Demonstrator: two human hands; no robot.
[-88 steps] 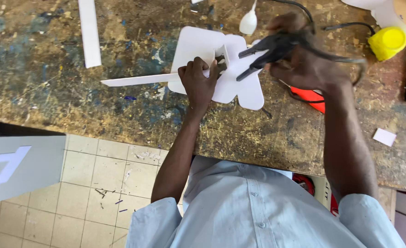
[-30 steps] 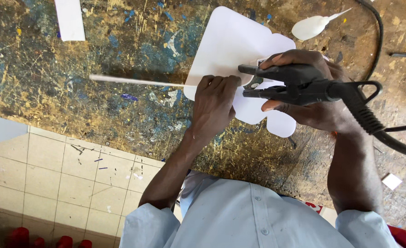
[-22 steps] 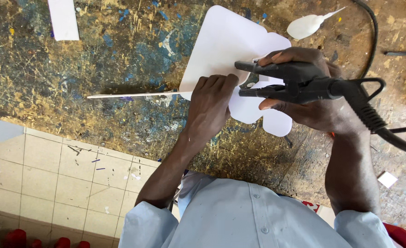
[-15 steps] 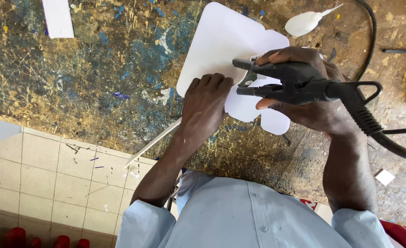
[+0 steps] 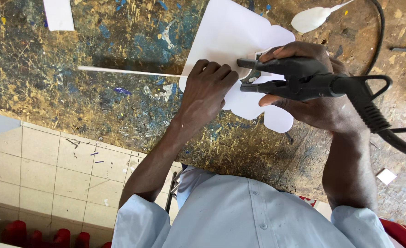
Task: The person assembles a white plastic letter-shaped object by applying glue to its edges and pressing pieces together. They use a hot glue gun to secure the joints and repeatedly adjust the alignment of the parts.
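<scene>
Nearest the camera: pale blue shirt [image 5: 253, 216], both sleeves rolled, forearms reaching out over the edge of the paint-stained workbench [image 5: 97, 101]. Tiled floor [image 5: 42, 174] below the bench edge at left, red objects [image 5: 42, 239] at the bottom corner, too cropped to identify.

Left hand [image 5: 205, 92]: palm down, fingers together and curled, pressing flat on the white cut-out sheet [image 5: 233, 36]. Thin white stick [image 5: 129, 71] running out leftward from under the fingers, lying flat on the bench.

Right hand [image 5: 313, 98]: wrapped around the black handle of a corded hand tool [image 5: 299, 82], grip closed. Tool nose directed left, meeting the sheet just beside the left fingertips; exact contact point hidden, possibly at the sheet's edge. Black cable [image 5: 386, 128] leaving the handle to the right.

Sheet: flat on the bench, rounded lobes along its right edge, partly beneath both hands.

Farther back: white spoon-shaped piece [image 5: 311, 18] near the sheet's top right corner; white strip [image 5: 58, 14] at the far left edge.
</scene>
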